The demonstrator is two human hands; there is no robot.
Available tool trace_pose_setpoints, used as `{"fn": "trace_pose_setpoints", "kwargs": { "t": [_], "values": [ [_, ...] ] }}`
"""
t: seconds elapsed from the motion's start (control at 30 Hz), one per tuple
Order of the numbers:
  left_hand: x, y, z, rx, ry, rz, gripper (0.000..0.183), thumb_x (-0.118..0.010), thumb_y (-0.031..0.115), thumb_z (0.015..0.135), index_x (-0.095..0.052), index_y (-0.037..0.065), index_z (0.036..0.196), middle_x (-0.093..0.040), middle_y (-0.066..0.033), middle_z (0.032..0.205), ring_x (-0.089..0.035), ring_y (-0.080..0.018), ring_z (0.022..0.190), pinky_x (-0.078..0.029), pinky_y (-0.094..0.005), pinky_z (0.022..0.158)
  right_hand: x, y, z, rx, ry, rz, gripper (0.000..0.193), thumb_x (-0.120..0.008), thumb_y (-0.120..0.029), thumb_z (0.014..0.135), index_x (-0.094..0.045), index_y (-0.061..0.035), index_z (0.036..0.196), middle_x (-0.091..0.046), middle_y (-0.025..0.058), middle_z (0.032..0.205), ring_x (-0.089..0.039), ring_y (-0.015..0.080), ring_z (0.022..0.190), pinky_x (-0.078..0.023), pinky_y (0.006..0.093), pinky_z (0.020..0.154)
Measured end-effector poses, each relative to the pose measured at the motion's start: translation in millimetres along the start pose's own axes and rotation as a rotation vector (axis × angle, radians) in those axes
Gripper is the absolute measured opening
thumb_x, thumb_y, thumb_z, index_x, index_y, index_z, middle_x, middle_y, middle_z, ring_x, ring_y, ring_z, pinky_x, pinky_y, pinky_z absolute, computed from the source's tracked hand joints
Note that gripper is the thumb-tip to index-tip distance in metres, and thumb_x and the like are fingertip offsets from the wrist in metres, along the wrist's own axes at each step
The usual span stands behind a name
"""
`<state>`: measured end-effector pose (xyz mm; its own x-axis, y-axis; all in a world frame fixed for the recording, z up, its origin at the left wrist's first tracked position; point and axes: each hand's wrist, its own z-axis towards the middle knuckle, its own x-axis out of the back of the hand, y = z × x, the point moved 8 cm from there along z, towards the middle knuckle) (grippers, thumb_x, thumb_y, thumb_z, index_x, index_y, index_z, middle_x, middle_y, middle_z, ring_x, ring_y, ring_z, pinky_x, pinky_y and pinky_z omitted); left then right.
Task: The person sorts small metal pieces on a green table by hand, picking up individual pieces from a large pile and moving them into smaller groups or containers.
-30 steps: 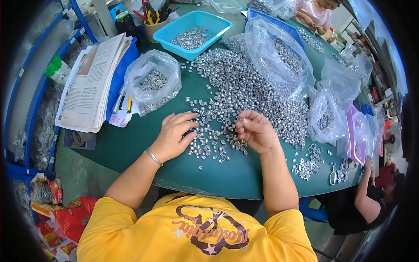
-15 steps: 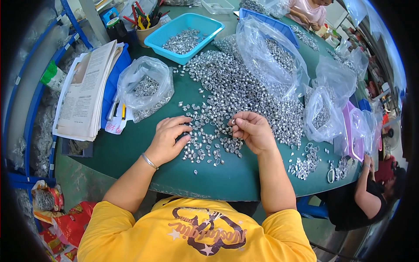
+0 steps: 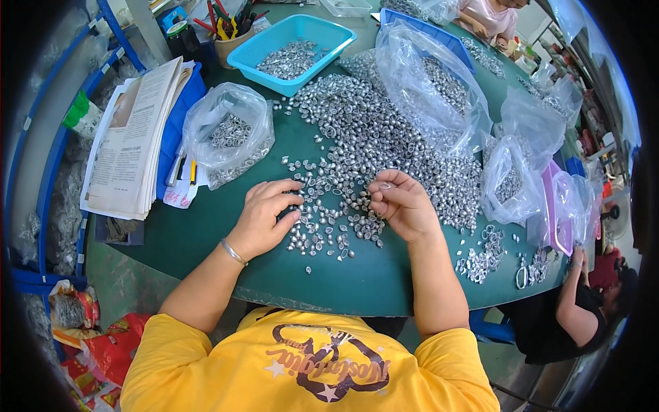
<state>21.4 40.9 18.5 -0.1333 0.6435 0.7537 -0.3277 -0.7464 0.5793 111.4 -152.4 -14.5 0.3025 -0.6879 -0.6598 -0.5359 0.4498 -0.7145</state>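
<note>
The counter (image 3: 329, 285) in front of me is dark green, its curved near edge scuffed pale. A broad heap (image 3: 391, 147) of small silvery pieces spreads across the middle, thinning into loose scatter nearer that edge. Left of it sit 1 clear bag (image 3: 230, 134) with more pieces inside and 1 blue bin (image 3: 187, 103); farther back, a turquoise basket (image 3: 278, 85) and a tan tool pot (image 3: 232, 49). At right lie 2 small clusters (image 3: 484, 257), near a purple bin (image 3: 563, 239).
</note>
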Motion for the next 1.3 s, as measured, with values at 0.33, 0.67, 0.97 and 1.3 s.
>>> {"fn": "trace_pose_setpoints", "kwargs": {
  "t": [0.33,0.67,0.97,1.3],
  "values": [
    [-0.2,-4.7,-0.2,0.016,0.006,-0.001,0.018,-0.064,0.009,0.074,-0.063,0.007,0.093,-0.056,-0.0070,0.116,-0.050,-0.0259,0.109,-0.032,-0.0375,0.096,-15.7,-16.9,-20.3,0.086,-0.029,-1.523,0.011,-0.064,-0.009,0.073,-0.064,-0.0013,0.081,-0.061,0.0126,0.073,-0.059,0.0237,0.066,-0.047,0.0331,0.062],
    [-1.8,-5.6,0.5,0.021,0.000,-0.012,0.018,-0.063,0.011,0.075,-0.063,0.007,0.093,-0.056,-0.0069,0.115,-0.049,-0.0261,0.110,-0.032,-0.0367,0.096,-47.5,3.9,-26.9,0.175,-0.370,-1.519,0.009,-0.068,-0.004,0.069,-0.062,-0.0017,0.076,-0.059,0.0089,0.072,-0.058,0.0238,0.066,-0.046,0.0327,0.061],
    [-0.9,-6.8,0.6,0.037,-0.005,0.003,0.018,-0.063,0.013,0.076,-0.063,0.008,0.094,-0.056,-0.0065,0.115,-0.049,-0.0257,0.110,-0.032,-0.0363,0.096,-77.5,28.3,-41.7,0.311,-0.529,-1.646,0.006,-0.064,-0.008,0.070,-0.066,-0.0065,0.076,-0.058,0.0079,0.077,-0.060,0.0277,0.073,-0.049,0.0364,0.064],
    [1.5,-5.3,1.6,0.029,0.006,-0.001,0.017,-0.064,0.012,0.076,-0.063,0.008,0.092,-0.057,-0.0066,0.113,-0.050,-0.0253,0.108,-0.033,-0.0360,0.094,-76.7,21.7,-28.9,0.356,-0.555,-1.240,0.006,-0.062,0.001,0.076,-0.059,-0.0019,0.080,-0.056,0.0083,0.079,-0.057,0.0225,0.074,-0.046,0.0304,0.066]
  ]
}}
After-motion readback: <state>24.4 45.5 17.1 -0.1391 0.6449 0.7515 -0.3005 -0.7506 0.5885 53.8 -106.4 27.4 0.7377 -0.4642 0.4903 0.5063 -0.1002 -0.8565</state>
